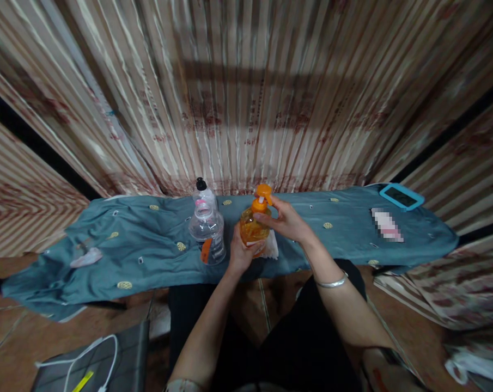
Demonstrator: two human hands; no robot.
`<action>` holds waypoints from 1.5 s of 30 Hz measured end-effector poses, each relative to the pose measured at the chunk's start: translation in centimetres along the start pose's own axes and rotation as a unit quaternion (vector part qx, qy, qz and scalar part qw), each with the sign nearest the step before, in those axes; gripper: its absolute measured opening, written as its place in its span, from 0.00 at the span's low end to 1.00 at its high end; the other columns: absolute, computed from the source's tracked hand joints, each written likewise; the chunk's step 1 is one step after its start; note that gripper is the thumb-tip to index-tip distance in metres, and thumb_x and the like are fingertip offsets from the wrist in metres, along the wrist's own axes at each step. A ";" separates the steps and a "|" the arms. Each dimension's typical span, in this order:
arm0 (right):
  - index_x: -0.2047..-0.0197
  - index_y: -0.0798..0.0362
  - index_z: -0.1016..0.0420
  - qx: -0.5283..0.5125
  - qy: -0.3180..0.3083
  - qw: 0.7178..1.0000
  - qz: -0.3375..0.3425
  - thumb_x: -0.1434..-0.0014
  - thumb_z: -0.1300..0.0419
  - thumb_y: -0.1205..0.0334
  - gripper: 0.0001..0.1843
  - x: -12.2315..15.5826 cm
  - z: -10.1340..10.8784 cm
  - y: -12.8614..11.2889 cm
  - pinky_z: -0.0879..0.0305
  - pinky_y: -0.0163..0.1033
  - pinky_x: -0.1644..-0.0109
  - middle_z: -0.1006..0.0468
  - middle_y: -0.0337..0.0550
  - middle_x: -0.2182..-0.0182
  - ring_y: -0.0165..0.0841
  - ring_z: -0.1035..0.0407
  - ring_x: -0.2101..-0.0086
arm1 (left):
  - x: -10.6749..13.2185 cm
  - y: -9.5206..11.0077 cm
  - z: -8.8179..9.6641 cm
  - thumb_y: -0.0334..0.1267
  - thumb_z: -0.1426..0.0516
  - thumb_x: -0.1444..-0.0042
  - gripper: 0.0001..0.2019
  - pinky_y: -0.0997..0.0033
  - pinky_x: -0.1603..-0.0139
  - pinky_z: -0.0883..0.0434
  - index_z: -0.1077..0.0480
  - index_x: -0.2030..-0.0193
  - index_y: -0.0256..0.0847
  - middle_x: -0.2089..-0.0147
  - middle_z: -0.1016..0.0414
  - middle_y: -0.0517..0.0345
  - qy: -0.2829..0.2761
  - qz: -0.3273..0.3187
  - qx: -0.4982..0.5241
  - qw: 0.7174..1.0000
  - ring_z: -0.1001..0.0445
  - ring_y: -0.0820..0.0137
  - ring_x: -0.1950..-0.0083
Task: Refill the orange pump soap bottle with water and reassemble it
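Note:
An orange pump bottle (249, 224) with an orange pump head (264, 191) stands upright in front of me, holding amber liquid or see-through amber plastic. My left hand (243, 255) wraps round its lower body. At the neck, just under the pump head, the fingers of my right hand (285, 219) are closed on the bottle. Left of it is a clear plastic bottle (205, 223) with an open mouth and an orange label patch. Behind that one rises another clear bottle with a black top (201, 185). A white tissue (273, 246) lies partly hidden behind the pump bottle.
A teal patterned cloth (148, 239) covers the narrow table. On its right lie a blue-framed device (401, 196) and a blurred-out flat item (387, 224); a crumpled white piece (86, 257) is at left. Striped curtains (246, 109) hang behind. A white cable (115, 354) rests on a dark surface lower left.

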State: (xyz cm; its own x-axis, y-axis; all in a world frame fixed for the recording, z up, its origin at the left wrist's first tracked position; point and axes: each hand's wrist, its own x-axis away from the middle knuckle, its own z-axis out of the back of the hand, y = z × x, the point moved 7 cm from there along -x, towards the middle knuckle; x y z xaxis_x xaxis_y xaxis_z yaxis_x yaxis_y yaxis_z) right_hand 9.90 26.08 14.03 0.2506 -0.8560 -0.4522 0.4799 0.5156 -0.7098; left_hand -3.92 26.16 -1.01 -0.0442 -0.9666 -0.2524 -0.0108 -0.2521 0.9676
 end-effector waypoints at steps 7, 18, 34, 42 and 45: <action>0.46 0.52 0.24 0.045 0.058 0.996 -0.044 0.38 0.33 0.37 0.29 0.0 0.5 0.0 0.33 0.59 0.36 0.21 0.50 0.46 0.43 0.27 0.45 | 0.0 -0.5 -0.1 0.45 0.25 0.55 0.43 0.52 0.35 0.24 0.38 0.35 0.43 0.39 0.22 0.46 -0.003 0.003 0.015 1.000 0.20 0.53 0.38; 0.52 0.53 0.22 -0.086 -0.042 0.995 -0.012 0.34 0.36 0.37 0.25 -0.7 0.1 0.1 0.28 0.55 0.40 0.19 0.46 0.52 0.39 0.24 0.50 | 0.0 -0.1 0.3 0.41 0.25 0.56 0.41 0.52 0.37 0.23 0.37 0.36 0.44 0.42 0.20 0.49 0.001 0.015 -0.019 1.000 0.19 0.54 0.42; 0.59 0.47 0.23 -0.051 0.133 0.988 0.065 0.42 0.32 0.30 0.27 -2.7 8.8 -7.5 0.29 0.46 0.50 0.21 0.40 0.62 0.36 0.26 0.59 | 0.0 0.2 0.0 0.43 0.25 0.56 0.40 0.51 0.37 0.23 0.36 0.38 0.44 0.44 0.20 0.50 -0.006 0.016 -0.011 1.000 0.19 0.55 0.42; 0.55 0.47 0.20 -0.087 0.205 0.971 0.085 0.44 0.27 0.39 0.23 -1.5 11.2 -8.4 0.29 0.42 0.50 0.18 0.37 0.61 0.32 0.24 0.60 | -0.1 0.1 0.0 0.40 0.24 0.57 0.41 0.49 0.35 0.24 0.35 0.38 0.43 0.42 0.20 0.48 0.003 0.011 0.005 1.000 0.20 0.54 0.40; 0.59 0.50 0.18 -0.095 0.234 0.965 0.066 0.49 0.23 0.41 0.24 -1.1 12.2 -8.1 0.29 0.39 0.55 0.19 0.37 0.66 0.30 0.25 0.64 | -0.1 -0.1 -0.1 0.40 0.25 0.57 0.41 0.50 0.35 0.24 0.35 0.37 0.43 0.43 0.20 0.48 0.002 0.015 0.011 1.000 0.20 0.54 0.40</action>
State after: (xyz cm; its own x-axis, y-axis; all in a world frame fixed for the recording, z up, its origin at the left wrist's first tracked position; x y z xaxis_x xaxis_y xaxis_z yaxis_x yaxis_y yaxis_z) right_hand 16.01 22.34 26.82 -0.1303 -0.6934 -0.7086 0.2952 0.6552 -0.6954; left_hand -3.82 26.26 -1.04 -0.0414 -0.9737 -0.2240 -0.0310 -0.2229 0.9744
